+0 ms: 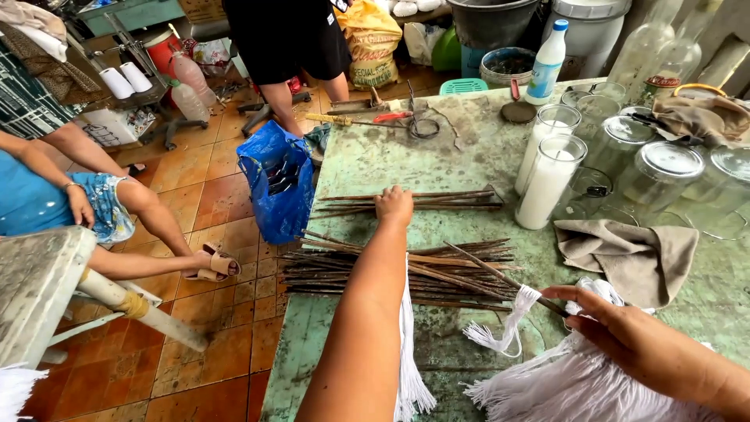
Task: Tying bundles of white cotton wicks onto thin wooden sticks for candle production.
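Left hand (394, 205) closed on sticks (437, 202) — right hand (625, 332) pinching wick (512, 320).

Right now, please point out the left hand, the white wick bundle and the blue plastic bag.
left hand (393, 205), head view, knuckles.
white wick bundle (578, 387), head view, middle strands.
blue plastic bag (280, 187), head view, front face.

The table (375, 156) is worn, matt green-painted wood. Thin dark sticks (391, 270) look rough and dull. White string wicks (547, 383) are soft cotton. Candle jars (547, 184) are glossy glass; the rag (641, 258) is matt cloth.
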